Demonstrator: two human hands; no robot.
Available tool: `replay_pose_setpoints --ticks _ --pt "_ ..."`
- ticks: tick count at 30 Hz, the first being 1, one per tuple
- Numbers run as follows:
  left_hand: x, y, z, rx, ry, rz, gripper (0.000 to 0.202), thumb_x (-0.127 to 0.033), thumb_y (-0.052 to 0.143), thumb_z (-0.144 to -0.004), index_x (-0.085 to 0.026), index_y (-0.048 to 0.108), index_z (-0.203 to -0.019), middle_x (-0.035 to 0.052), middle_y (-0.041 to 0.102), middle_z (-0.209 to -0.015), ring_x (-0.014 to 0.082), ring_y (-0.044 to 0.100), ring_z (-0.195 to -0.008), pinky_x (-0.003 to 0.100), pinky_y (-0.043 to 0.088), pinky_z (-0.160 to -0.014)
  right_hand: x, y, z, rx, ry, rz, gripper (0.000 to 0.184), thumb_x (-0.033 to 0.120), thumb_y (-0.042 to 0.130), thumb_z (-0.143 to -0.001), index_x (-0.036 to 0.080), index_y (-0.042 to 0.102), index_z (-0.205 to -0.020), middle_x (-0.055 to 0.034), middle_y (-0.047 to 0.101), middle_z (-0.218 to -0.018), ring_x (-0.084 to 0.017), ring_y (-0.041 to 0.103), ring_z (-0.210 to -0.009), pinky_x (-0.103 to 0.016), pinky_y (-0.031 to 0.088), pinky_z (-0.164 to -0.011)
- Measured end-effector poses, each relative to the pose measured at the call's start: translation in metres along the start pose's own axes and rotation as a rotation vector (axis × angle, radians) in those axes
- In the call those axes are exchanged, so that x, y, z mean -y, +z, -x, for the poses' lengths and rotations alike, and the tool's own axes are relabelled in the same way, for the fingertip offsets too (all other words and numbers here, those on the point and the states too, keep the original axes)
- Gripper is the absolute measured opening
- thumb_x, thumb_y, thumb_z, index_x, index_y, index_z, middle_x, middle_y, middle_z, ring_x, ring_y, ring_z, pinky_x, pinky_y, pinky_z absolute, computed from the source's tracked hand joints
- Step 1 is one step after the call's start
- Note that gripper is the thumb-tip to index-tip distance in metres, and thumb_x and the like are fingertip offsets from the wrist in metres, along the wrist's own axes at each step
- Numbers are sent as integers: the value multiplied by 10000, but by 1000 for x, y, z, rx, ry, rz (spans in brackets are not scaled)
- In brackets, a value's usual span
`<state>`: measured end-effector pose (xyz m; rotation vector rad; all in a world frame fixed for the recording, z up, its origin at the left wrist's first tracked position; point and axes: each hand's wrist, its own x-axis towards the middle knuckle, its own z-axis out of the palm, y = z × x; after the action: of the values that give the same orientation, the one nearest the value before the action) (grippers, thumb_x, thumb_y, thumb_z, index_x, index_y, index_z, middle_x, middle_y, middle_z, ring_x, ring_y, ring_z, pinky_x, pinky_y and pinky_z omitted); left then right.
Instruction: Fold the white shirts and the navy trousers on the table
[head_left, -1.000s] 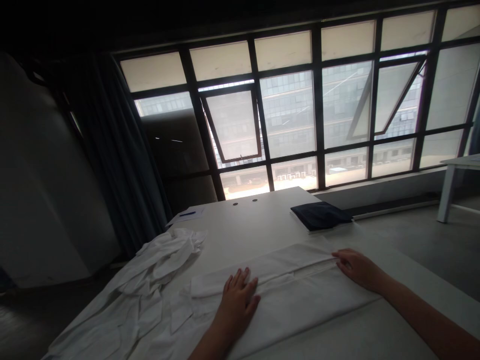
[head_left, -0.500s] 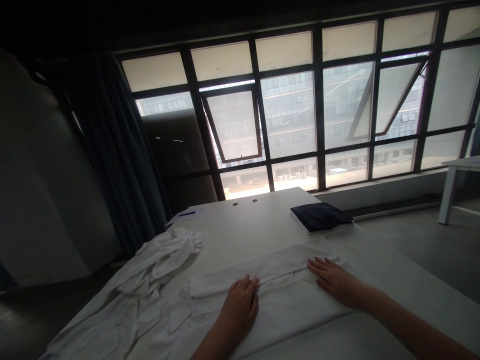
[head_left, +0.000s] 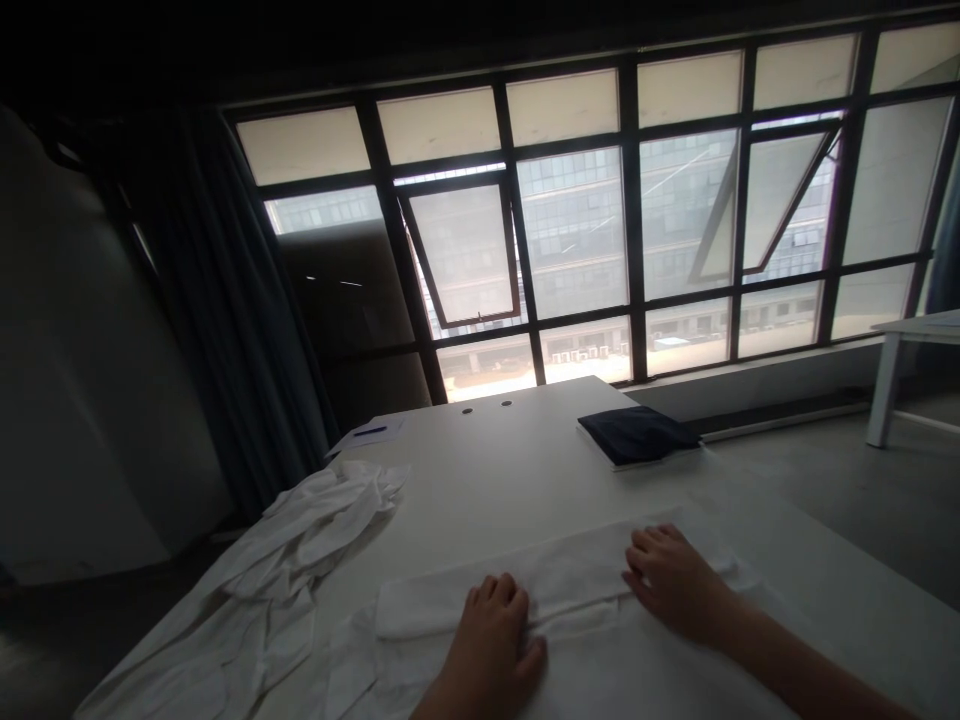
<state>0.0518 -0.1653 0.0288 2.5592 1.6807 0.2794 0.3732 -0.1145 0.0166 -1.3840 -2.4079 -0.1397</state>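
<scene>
A white folded cloth (head_left: 577,575) lies flat on the white table (head_left: 510,460) in front of me. My left hand (head_left: 491,645) rests palm down on its near left part, fingers together and slightly curled. My right hand (head_left: 671,580) presses on the cloth to the right of the left hand, fingers bent with their tips at the fold line. Neither hand holds anything that I can see.
A heap of crumpled white cloth (head_left: 270,570) lies at the table's left. A dark folded cloth on a white board (head_left: 637,437) sits at the far right. A paper with a pen (head_left: 367,433) lies at the far left. Another white table (head_left: 911,365) stands at the right by the window.
My right hand has slid left along the fold from the cloth's right end toward the middle. My left hand stayed on the cloth. The view has dropped slightly.
</scene>
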Motion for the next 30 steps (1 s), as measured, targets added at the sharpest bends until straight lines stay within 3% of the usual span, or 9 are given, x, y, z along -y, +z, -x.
replay_pose_setpoints --ticks 2,5,8,12,16,20,22,25,30 --pt "1 8 0 -17 32 41 447 -531 559 -873 -262 602 -1227 86 529 -1439 302 448 -1329 436 317 -1153 15 14 2 -11 -82 -117 393 467 486 -955 270 657 -1250 -112 648 -1315 -308 565 -1221 -494 373 -1066" --pt "7 12 -1 34 36 59 637 -604 516 -902 -212 508 -1405 94 302 -1626 307 252 -1492 472 188 -1237 18 34 2 102 -173 -254 628 561 429 -985 332 321 -1559 -65 365 -1603 -302 330 -1462 -512 237 -1192" --pt "14 8 -1 118 -26 53 821 -721 469 -882 -239 367 -1538 67 187 -1659 333 124 -1527 578 92 -1233 -6 45 2 193 -115 -254 610 578 362 -1008 378 247 -1572 -36 243 -1646 -318 221 -1504 -568 179 -1207" --pt "16 -1 2 202 -167 22 869 -785 456 -837 -377 238 -1573 17 63 -1669 413 1 -1515 765 11 -1118 -58 50 6 200 49 -150 623 625 303 -999 384 236 -1570 -18 227 -1645 -331 194 -1507 -607 189 -1194" --pt "22 -12 8 297 -312 -31 1007 -749 574 -756 -386 121 -1578 36 -32 -1665 489 -74 -1483 862 21 -999 -110 54 14 206 263 -35 692 672 288 -961 321 325 -1555 -41 284 -1624 -348 235 -1492 -639 202 -1180" --pt "32 -24 15 395 -374 -60 1143 -617 699 -664 -383 45 -1571 27 -109 -1653 526 -93 -1466 886 91 -944 -137 56 20 142 416 109 650 555 342 -937 243 473 -1492 -95 365 -1588 -440 248 -1468 -766 150 -1117" --pt "34 -28 16 407 -386 -70 1169 -558 717 -642 -380 29 -1570 26 -126 -1650 531 -85 -1466 883 107 -941 -132 52 20 56 422 169 605 492 395 -909 190 599 -1392 -154 456 -1528 -478 244 -1457 -778 77 -1116" --pt "31 -31 15 428 -407 -97 1189 -548 713 -630 -361 12 -1572 33 -142 -1648 526 -101 -1467 879 102 -945 -94 42 15 -29 324 154 553 471 388 -931 195 648 -1333 -153 418 -1555 -472 227 -1466 -764 31 -1126" --pt "25 -36 12 475 -420 -85 1174 -558 678 -658 -321 -15 -1575 41 -169 -1643 516 -130 -1465 867 94 -966 4 30 6 147 -3 -186 609 567 349 -999 315 335 -1554 -61 245 -1645 -311 205 -1510 -589 158 -1207"
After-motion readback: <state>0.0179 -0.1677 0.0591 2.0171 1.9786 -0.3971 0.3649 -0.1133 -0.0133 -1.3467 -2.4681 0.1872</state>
